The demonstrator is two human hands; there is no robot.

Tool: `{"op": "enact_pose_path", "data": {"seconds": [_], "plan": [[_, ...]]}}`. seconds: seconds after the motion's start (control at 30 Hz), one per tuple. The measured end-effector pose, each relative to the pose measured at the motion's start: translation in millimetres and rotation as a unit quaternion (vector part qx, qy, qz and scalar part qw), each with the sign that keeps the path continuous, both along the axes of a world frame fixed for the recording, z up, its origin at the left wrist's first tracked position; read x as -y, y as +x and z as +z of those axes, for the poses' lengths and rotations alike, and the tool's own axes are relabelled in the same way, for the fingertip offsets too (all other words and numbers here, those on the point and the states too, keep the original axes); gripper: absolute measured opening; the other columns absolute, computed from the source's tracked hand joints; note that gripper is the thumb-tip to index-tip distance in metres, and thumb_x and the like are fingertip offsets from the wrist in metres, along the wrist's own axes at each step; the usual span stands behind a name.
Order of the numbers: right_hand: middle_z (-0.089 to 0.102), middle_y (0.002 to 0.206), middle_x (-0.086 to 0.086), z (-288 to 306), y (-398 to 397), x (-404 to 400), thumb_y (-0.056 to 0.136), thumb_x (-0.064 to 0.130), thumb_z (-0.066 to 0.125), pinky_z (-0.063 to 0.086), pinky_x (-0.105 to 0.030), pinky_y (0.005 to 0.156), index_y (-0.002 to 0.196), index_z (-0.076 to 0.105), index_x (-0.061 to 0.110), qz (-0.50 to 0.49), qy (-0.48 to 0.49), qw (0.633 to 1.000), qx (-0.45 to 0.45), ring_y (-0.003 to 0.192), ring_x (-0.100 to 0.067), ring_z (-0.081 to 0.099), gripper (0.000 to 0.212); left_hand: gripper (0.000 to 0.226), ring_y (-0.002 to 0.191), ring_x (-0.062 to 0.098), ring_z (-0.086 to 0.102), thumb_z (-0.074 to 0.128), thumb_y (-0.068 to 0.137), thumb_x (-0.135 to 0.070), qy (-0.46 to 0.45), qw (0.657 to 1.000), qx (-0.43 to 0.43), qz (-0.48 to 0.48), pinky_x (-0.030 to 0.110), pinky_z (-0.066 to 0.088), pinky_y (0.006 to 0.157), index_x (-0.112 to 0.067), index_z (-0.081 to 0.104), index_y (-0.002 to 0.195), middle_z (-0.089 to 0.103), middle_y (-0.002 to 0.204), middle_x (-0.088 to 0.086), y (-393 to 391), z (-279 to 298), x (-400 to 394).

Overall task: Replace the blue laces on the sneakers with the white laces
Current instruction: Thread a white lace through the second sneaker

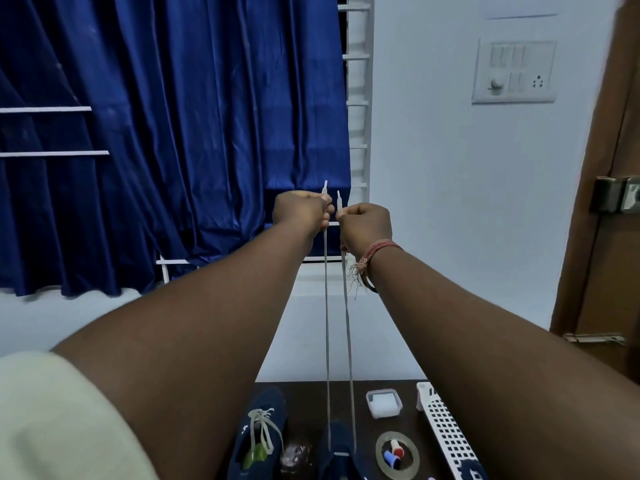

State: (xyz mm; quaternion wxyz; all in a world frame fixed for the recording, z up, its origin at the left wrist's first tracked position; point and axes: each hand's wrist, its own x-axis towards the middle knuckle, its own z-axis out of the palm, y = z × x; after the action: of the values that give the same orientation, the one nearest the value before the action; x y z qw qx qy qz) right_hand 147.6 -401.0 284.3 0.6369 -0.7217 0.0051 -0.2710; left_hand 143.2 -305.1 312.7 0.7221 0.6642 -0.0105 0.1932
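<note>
Both arms are raised high in front of the blue curtain. My left hand [303, 211] pinches one end of a white lace [327, 323] near its tip. Close beside it, my right hand [365, 226] pinches the other end. The two strands hang taut and nearly parallel down to a navy sneaker [337, 455] at the bottom edge, where a short white bar crosses its front. To the left lies a second navy sneaker [258, 434], laced in white with a bow. No blue lace is visible.
On the dark table [304, 389] stand a small clear lidded box [383, 402], a tape roll [397, 454] ringing small coloured items, and a white perforated basket [446, 434]. A shiny small object sits between the sneakers. A brown door is at right.
</note>
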Motion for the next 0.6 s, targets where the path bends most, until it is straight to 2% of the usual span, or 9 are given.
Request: {"op": "enact_pose_path", "data": {"seconds": [0.1, 0.2, 0.43, 0.6], "plan": [[0.071, 0.087, -0.006, -1, -1, 2, 0.088, 0.016, 0.062, 0.058, -0.030, 0.052, 0.080, 0.069, 0.015, 0.002, 0.013, 1.000, -0.001, 0.068, -0.026, 0.066, 0.011, 0.010, 0.058, 0.015, 0.057, 0.064, 0.095, -0.007, -0.024, 1.000, 0.007, 0.015, 0.032, 0.060, 0.077, 0.000, 0.072, 0.095, 0.072, 0.081, 0.012, 3, 4, -2], [0.070, 0.083, -0.007, 1, -1, 3, 0.088, 0.016, 0.060, 0.056, -0.027, 0.048, 0.084, 0.070, 0.013, 0.005, 0.020, 1.000, 0.006, 0.059, -0.023, 0.063, 0.011, 0.011, 0.057, 0.015, 0.056, 0.064, 0.096, -0.006, -0.024, 1.000, 0.011, 0.016, 0.030, 0.059, 0.075, 0.001, 0.072, 0.094, 0.071, 0.081, 0.013, 6, 0, -3], [0.069, 0.079, -0.007, 0, -1, 4, 0.087, 0.014, 0.060, 0.054, -0.026, 0.048, 0.085, 0.071, 0.013, 0.008, 0.035, 0.999, 0.012, 0.061, -0.020, 0.062, 0.011, 0.010, 0.065, 0.018, 0.061, 0.067, 0.094, -0.008, -0.007, 1.000, 0.004, 0.000, 0.037, 0.062, 0.081, 0.000, 0.074, 0.095, 0.075, 0.090, 0.018, 8, -11, -2], [0.070, 0.080, -0.007, 1, -1, 6, 0.086, 0.014, 0.061, 0.051, -0.023, 0.046, 0.083, 0.072, 0.014, 0.013, 0.044, 0.999, 0.014, 0.062, -0.019, 0.062, 0.011, 0.010, 0.065, 0.019, 0.064, 0.068, 0.094, -0.008, 0.014, 1.000, 0.013, -0.003, 0.040, 0.063, 0.080, -0.001, 0.075, 0.093, 0.076, 0.089, 0.017, 8, -8, -1]]}}
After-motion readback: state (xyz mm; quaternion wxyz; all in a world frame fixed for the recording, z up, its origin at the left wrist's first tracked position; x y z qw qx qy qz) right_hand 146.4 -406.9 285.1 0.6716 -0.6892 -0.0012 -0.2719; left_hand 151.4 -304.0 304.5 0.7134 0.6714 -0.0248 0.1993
